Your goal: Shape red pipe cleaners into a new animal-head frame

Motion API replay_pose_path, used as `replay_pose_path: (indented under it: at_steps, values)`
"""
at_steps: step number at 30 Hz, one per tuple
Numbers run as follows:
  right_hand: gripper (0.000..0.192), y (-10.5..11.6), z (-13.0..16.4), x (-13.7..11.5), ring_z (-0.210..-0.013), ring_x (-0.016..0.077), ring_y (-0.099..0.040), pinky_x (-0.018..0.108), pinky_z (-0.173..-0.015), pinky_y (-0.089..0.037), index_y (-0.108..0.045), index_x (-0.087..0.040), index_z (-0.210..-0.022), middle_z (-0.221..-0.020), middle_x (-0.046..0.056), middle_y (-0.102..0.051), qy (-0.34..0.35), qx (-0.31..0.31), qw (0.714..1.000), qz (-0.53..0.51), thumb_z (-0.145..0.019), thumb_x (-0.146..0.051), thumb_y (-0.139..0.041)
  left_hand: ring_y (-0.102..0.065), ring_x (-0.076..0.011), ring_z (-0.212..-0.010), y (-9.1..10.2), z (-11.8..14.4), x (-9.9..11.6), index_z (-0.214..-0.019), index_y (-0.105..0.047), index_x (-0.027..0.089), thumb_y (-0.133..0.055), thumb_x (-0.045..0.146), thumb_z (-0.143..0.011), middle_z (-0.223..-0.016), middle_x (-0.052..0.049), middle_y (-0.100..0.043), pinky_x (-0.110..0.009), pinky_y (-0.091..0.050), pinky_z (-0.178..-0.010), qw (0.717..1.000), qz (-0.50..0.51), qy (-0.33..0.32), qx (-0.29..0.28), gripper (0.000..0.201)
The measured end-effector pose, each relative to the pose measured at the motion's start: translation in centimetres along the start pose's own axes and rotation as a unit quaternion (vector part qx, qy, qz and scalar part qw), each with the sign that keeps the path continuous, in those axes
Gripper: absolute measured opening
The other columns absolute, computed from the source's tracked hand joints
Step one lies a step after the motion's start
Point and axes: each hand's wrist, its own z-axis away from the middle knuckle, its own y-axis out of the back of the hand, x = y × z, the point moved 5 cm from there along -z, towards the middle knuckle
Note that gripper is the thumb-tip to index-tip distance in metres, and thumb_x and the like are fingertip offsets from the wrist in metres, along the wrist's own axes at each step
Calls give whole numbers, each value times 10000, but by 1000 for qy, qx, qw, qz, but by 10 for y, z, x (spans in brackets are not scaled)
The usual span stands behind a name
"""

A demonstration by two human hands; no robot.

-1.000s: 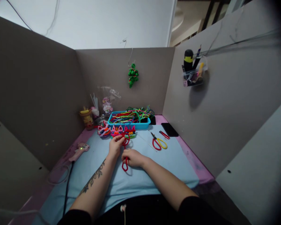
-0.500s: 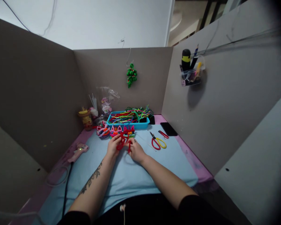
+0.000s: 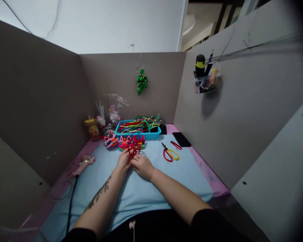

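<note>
both hands [image 3: 134,163] pinch red pipe cleaner [image 3: 133,145]

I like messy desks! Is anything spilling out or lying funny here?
Yes. Pipe cleaners overflow the far right end of the blue tray. Otherwise it looks tidy: scissors lie flat, and both hands hold a red pipe cleaner shape.

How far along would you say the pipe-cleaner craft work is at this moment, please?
Done: three finished colourful pieces sit in a row before the blue tray. In hand: the left hand and right hand both pinch a red pipe-cleaner shape, bent but plainer than those. Left: probably more colours; loose pipe cleaners fill the tray, scissors lie unused.
</note>
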Motion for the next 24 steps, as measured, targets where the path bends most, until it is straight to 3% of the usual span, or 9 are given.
replay_pose_path:
  at_steps: [6,11,15,17,22,24]
  values:
    - [181,10,5,17,-836,203,-524,289,-719,-402,-556,-183,-999,-886,73,-606,-125,86,987,-47,-831,-236,-516,-591,-106,-526,-3,2,1,-801,-581,128,-695,35,-581,-609,-2,-626,-199,-465,-519,1000,-6,-13,-17,265]
    - [153,8,3,16,-826,212,-520,305,-725,-408,-605,-206,-897,-847,72,-610,-96,66,993,-29,-821,-168,-478,-594,-123,-551,-6,4,0,-803,-597,126,-768,110,-495,-636,-16,-639,-222,-452,-534,998,-46,-35,-33,353]
    - [150,9,3,14,-802,195,-534,304,-732,-421,-597,-191,-842,-813,66,-614,-77,88,983,-144,-837,-188,-447,-559,-104,-533,-6,7,9,-777,-612,122,-776,198,-465,-638,-4,-630,-216,-426,-523,981,-152,-120,-14,360]
    - [133,10,4,23,-752,174,-546,288,-705,-430,-583,-191,-812,-779,47,-609,-112,123,954,-249,-841,-232,-460,-565,-113,-565,-8,9,13,-751,-629,122,-753,214,-483,-656,-14,-639,-224,-436,-550,963,-219,-157,-18,309]
    - [170,6,16,75,-607,134,-523,243,-573,-409,-526,-192,-812,-681,-2,-577,-305,291,788,-449,-796,-361,-524,-571,-131,-607,-14,11,13,-733,-670,122,-718,217,-531,-679,-45,-660,-238,-439,-593,929,-320,-179,-42,228]
    - [187,3,19,90,-577,120,-492,227,-544,-384,-513,-194,-799,-654,-17,-559,-327,311,757,-473,-768,-374,-553,-570,-133,-608,-15,12,11,-753,-673,119,-725,220,-533,-688,-52,-663,-239,-438,-594,930,-324,-170,-45,247]
